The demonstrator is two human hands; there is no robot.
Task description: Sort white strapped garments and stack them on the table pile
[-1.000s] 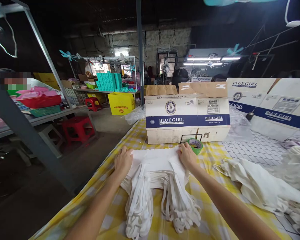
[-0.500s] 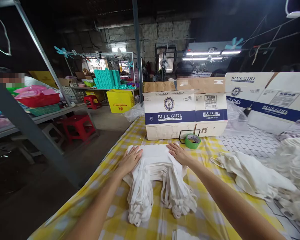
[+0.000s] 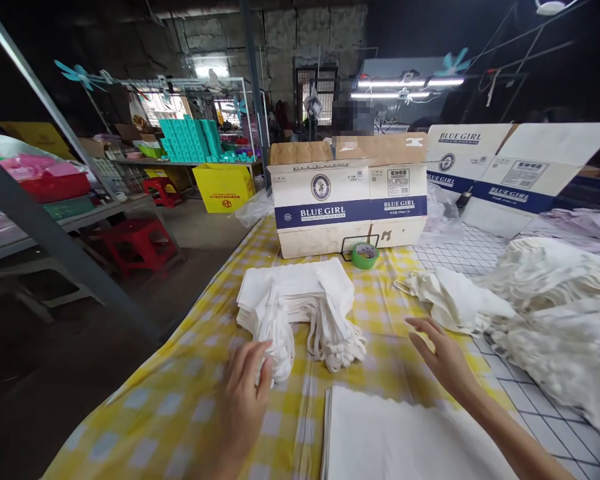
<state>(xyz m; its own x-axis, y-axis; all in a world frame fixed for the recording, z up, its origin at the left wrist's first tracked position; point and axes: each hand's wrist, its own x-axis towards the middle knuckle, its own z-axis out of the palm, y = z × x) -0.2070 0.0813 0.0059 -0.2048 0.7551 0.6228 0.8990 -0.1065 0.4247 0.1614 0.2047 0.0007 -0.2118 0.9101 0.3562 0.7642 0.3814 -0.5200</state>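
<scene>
A stack of white strapped garments (image 3: 295, 283) lies on the yellow checked tablecloth (image 3: 180, 373), its bunched straps hanging toward me. My left hand (image 3: 247, 383) is beside the left bundle of straps, fingers loosely curved and apart; whether a fingertip touches the straps I cannot tell. Over the cloth to the right of the stack, my right hand (image 3: 437, 350) hovers with its fingers spread and nothing in them. Below it, near the front edge of view, lies a flat pile of white fabric (image 3: 400, 433) with a wavy upper edge.
A Blue Girl carton (image 3: 347, 207) stands behind the stack, with a roll of green tape (image 3: 365, 255) before it. Heaped white garments (image 3: 560, 300) cover the right side. Another opened carton (image 3: 505, 170) is behind them. A metal post (image 3: 65, 247) rises at left.
Both hands have come off the top of the garment stack. The left moved back toward me, the right moved out to the right. The view turned right and down, revealing more of the flat pile.
</scene>
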